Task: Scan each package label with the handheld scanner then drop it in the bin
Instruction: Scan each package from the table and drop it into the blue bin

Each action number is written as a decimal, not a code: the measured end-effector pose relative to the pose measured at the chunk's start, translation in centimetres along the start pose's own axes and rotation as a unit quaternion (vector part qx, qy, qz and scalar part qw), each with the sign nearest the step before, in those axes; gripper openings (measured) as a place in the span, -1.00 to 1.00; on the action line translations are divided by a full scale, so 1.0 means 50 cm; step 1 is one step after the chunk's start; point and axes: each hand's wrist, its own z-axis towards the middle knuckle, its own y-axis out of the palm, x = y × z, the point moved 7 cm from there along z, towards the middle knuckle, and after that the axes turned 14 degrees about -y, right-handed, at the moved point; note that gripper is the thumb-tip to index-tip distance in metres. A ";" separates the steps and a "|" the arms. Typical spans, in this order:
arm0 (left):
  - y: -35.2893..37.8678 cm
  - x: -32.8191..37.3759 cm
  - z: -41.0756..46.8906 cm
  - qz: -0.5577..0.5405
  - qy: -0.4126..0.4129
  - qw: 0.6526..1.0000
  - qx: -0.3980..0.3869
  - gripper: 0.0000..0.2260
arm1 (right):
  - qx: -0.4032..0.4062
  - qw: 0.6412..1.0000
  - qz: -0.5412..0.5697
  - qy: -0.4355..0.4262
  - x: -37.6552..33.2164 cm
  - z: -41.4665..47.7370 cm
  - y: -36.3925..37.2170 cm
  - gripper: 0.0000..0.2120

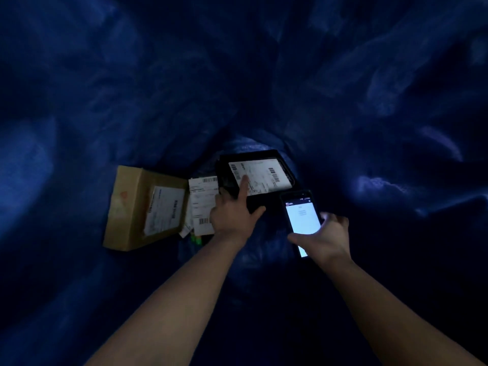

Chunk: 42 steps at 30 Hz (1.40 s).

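Deep inside the blue bag [369, 88], which looks to serve as the bin, the black package [264, 202] lies flat with its white label [260, 177] facing up. Taking that package as the landmark: the left hand [233, 212] is on its near-left corner, forefinger stretched out onto the label and thumb hooked along the near edge, so it is holding or steadying the package. The right hand [326, 235] is just beside the package's near-right corner, fingers curled around a lit scanner [302, 220] shaped like a phone, screen turned up toward the wearer.

The label's long axis runs left to right, slightly tilted, with one barcode at its left end and another at its right end. The right-end barcode lies just beyond the scanner's top edge, so the right hand is the nearer one for the scan; my guess is the scanner need only tip forward a little.

Left of the package sit loose white slips [202, 202] with barcodes, and beyond them a cardboard box [126, 207] with its own label. No print is sharp enough to read; the screen text is too small.
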 end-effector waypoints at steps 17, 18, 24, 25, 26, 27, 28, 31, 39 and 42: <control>-0.165 -0.039 -0.133 0.015 0.022 0.994 -0.109 -0.36 | -0.010 0.999 0.051 0.015 -0.099 -0.132 -0.112 -0.30; -0.194 -0.037 -0.158 0.017 0.020 0.994 -0.105 -0.38 | -0.004 0.998 0.061 0.014 -0.116 -0.152 -0.135 -0.30; -0.401 -0.019 -0.350 -0.041 0.015 0.995 -0.090 -0.50 | 0.015 0.996 0.086 -0.013 -0.235 -0.304 -0.292 -0.23; -0.437 -0.016 -0.385 -0.053 0.020 0.995 -0.085 -0.53 | 0.024 0.996 0.085 -0.012 -0.250 -0.333 -0.319 -0.24; -0.472 -0.013 -0.419 -0.063 0.030 0.995 -0.076 -0.55 | 0.032 0.996 0.087 -0.009 -0.265 -0.363 -0.344 -0.24; -0.504 -0.012 -0.450 -0.069 0.042 0.995 -0.064 -0.59 | 0.042 0.995 0.093 -0.007 -0.278 -0.393 -0.366 -0.25; -0.536 -0.012 -0.478 -0.067 0.057 0.995 -0.052 -0.62 | 0.055 0.993 0.101 -0.006 -0.293 -0.422 -0.388 -0.27; -0.620 -0.012 -0.547 -0.045 0.095 0.994 -0.023 -0.66 | 0.093 0.988 0.122 -0.010 -0.336 -0.502 -0.452 -0.31; -0.765 -0.028 -0.773 0.036 0.247 0.968 0.005 -0.75 | 0.220 0.961 0.162 -0.036 -0.423 -0.799 -0.623 -0.33; -0.803 -0.016 -0.883 0.040 0.316 0.948 0.013 -0.76 | 0.274 0.939 0.207 -0.021 -0.425 -0.936 -0.676 -0.41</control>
